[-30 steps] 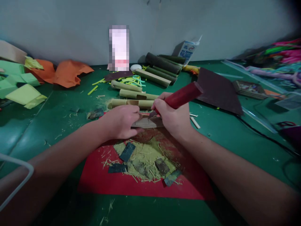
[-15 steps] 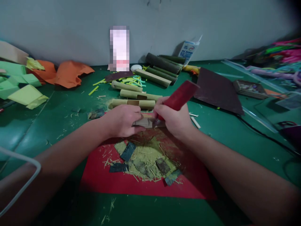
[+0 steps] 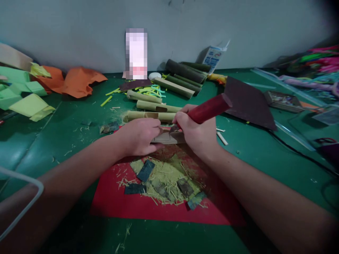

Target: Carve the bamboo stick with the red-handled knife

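Single head view, worn on the person, looks forward and down over a green table [image 3: 66, 134] toward a far grey wall [image 3: 238, 28]; both forearms enter near, hands close at centre.

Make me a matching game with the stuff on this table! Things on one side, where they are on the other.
Things:
1. red-handled tool
2. tan piece
3. shavings pile
4. orange paper

Places:
A. on the red sheet, near the person
B. far left, by the wall
C. gripped in the right hand
D. held down under the left hand

Pairs: 1-C, 2-D, 3-A, 4-B
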The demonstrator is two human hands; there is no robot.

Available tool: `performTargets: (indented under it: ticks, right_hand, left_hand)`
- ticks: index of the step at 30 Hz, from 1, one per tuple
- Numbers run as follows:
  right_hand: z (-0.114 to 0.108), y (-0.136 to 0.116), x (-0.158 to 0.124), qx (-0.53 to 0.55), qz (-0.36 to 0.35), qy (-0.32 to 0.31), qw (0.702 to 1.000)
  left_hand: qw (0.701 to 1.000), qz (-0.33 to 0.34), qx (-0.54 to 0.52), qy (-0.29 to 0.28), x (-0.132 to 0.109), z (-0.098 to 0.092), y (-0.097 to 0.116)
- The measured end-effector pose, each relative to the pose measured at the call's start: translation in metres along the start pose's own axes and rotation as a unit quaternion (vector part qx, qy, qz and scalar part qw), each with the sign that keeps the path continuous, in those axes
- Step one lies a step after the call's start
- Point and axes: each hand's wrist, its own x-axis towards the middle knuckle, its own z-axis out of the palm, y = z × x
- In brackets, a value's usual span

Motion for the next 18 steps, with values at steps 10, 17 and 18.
performTargets:
  ticks: [10, 17, 18]
  right_hand:
    - [-0.0007, -0.0080, -0.0052, 0.071, 0.064, -0.093, 0.991]
    - [0.0009, -0.0017, -0.0023, 0.055, 0.053, 0.017, 0.997]
    - [0.0009, -0.0002, -0.0015, 0.045, 0.049, 0.014, 0.998]
  left_hand:
    - [0.999, 0.001, -0.027, -0.023, 0.0027, -0.0019, -0.0053]
    - [1.000, 0.009, -0.019, -0.006, -0.0004, -0.0006, -0.0069]
    - [1.000, 0.008, -0.019, -0.005, -0.0003, -0.0005, -0.0067]
